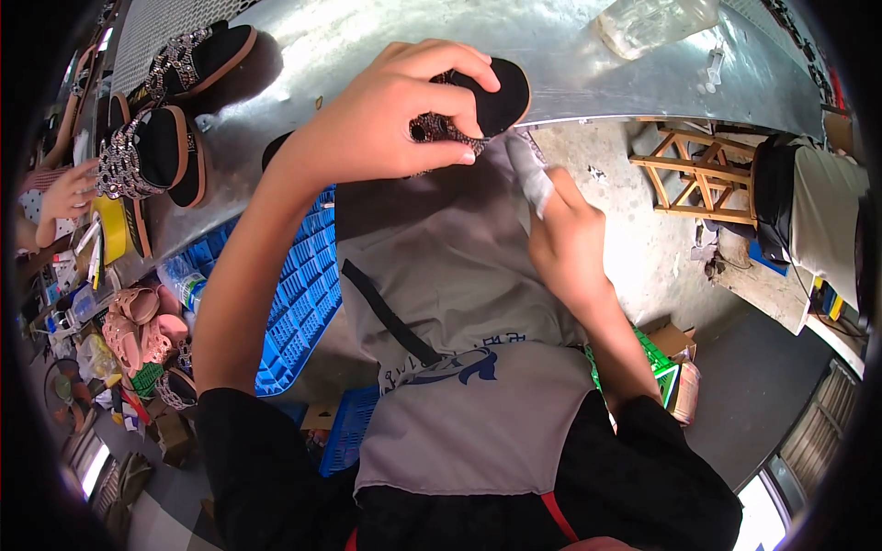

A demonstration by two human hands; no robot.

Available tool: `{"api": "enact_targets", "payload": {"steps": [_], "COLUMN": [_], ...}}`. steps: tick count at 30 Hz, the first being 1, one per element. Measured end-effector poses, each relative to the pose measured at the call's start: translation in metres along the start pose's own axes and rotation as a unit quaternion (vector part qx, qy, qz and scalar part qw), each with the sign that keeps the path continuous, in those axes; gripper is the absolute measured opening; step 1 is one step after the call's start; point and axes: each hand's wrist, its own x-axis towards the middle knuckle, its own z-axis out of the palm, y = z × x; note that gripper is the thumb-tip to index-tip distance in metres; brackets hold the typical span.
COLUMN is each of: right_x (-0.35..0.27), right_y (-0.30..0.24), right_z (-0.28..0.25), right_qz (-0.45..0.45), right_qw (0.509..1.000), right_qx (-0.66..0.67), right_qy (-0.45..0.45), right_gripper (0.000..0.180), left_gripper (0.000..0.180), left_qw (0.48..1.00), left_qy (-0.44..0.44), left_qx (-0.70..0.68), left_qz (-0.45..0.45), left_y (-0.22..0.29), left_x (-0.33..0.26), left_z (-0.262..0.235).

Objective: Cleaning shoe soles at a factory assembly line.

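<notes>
Near the edge of the metal table (570, 78), my left hand (390, 119) is closed around a sandal (507, 99) with a black insole, a tan sole edge and a dark beaded strap. Its fingers and thumb pinch the strap, and the heel end points right. My right hand (571, 241) is closed just below and right of the sandal, around a white cloth-like wrap (527, 173) that covers the fingertip area. The wrap's tip comes close to the sole's edge; whether they touch I cannot tell.
More beaded sandals (152, 151) stand on the table's left, beside a yellow tape roll (114, 230) and another person's hand (66, 190). A clear plastic container (657, 26) lies at the far right. Blue crates (299, 308) sit below left; a wooden stool (703, 174) stands right.
</notes>
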Motion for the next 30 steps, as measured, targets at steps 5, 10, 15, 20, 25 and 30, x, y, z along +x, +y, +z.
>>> {"api": "enact_targets", "payload": {"steps": [5, 10, 15, 20, 25, 30], "right_x": [-0.022, -0.009, 0.003, 0.009, 0.012, 0.014], "right_y": [0.012, 0.008, 0.003, 0.005, 0.007, 0.004], "right_z": [-0.013, -0.017, -0.016, -0.018, 0.002, 0.021], "right_qz": [0.087, 0.214, 0.227, 0.34, 0.135, -0.082], "right_qw": [0.972, 0.911, 0.773, 0.633, 0.932, 0.993], "right_qx": [0.217, 0.351, 0.591, 0.686, 0.334, 0.031], "right_qy": [-0.007, -0.031, -0.036, -0.111, 0.033, 0.074], "right_gripper": [0.03, 0.012, 0.018, 0.017, 0.032, 0.067], "left_gripper": [0.015, 0.015, 0.016, 0.016, 0.017, 0.017], "left_qw": [1.0, 1.0, 1.0, 1.0, 1.0, 1.0], "left_qy": [-0.002, -0.013, -0.012, -0.006, -0.006, -0.007], "left_qx": [0.006, -0.006, -0.008, -0.006, -0.003, -0.006], "left_qz": [0.001, 0.004, 0.005, 0.008, 0.008, 0.006], "left_y": [0.003, 0.004, 0.004, 0.003, 0.005, 0.005], "left_x": [0.002, 0.004, 0.004, 0.003, 0.003, 0.004], "left_z": [0.0, 0.002, 0.001, 0.002, 0.0, 0.002]}}
